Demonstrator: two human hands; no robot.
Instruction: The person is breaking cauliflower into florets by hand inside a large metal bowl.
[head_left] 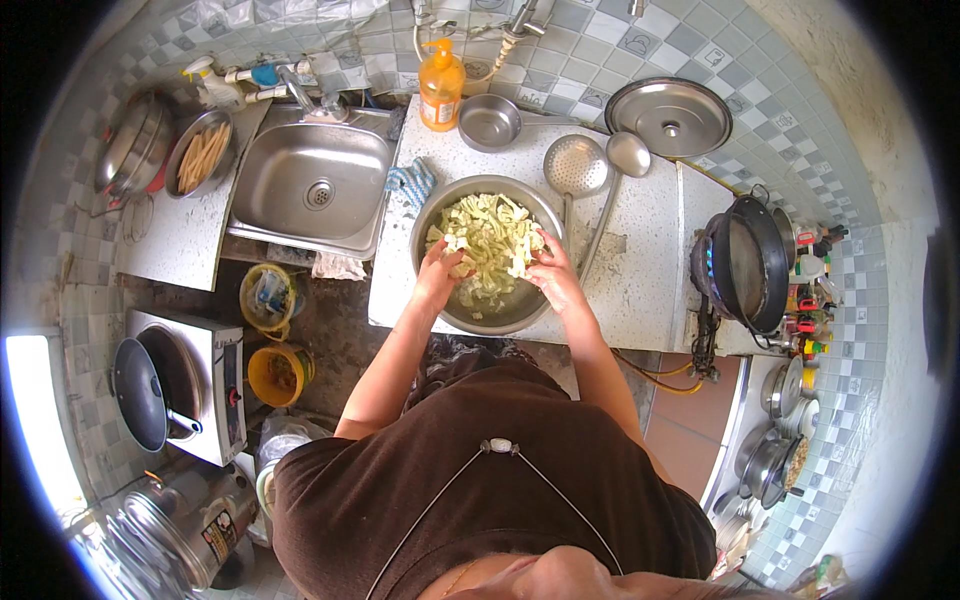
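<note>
A wide metal basin (421, 215) stands on the counter in front of me, holding water and many cut pale yellow-green vegetable pieces (488, 225) that look like cauliflower. My left hand (437, 278) reaches in over the left rim, its fingers curled round some of the pieces. At the right side, my right hand (555, 275) is likewise closed on pieces, lifted against the inner wall. Some fingertips are hidden among the vegetables. To the left of the basin lies a blue-and-white cloth (411, 184).
A skimmer (575, 165) and a ladle (628, 155) lie right of the basin. Behind it stand a metal saucepan (489, 122) and an orange pump bottle (441, 88). The sink (312, 170) is at left. At right, a black wok (752, 265) sits over a blue flame.
</note>
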